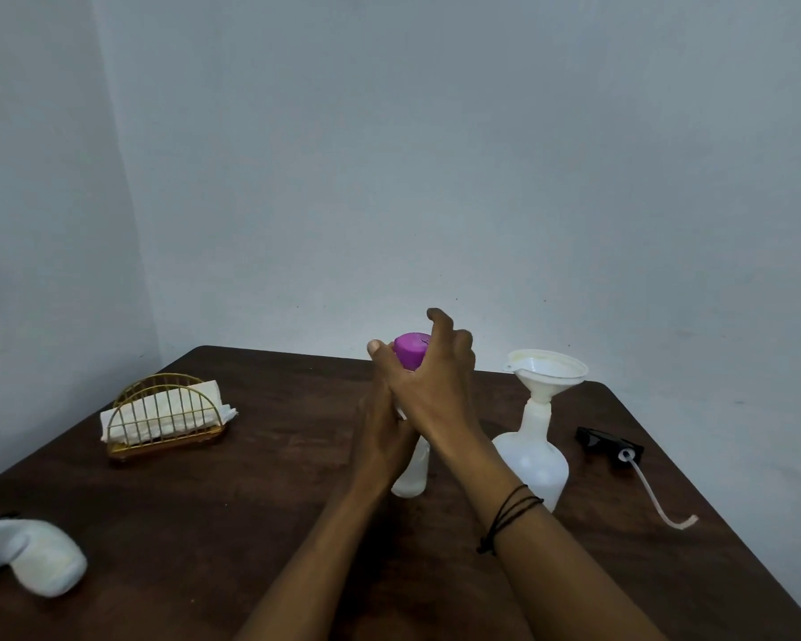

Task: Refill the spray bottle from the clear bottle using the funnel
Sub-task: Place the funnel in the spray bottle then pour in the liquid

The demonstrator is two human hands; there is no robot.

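Dim, soft light; wide-angle edge distortion

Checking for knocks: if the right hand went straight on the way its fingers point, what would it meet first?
The right hand is already at the purple cap of the clear bottle; past it looks free to the wall, though depth is unclear.

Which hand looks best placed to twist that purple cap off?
Probably the right hand: its fingers already curl around the purple cap, while the left hand holds the clear bottle steady below, beside the funnel.
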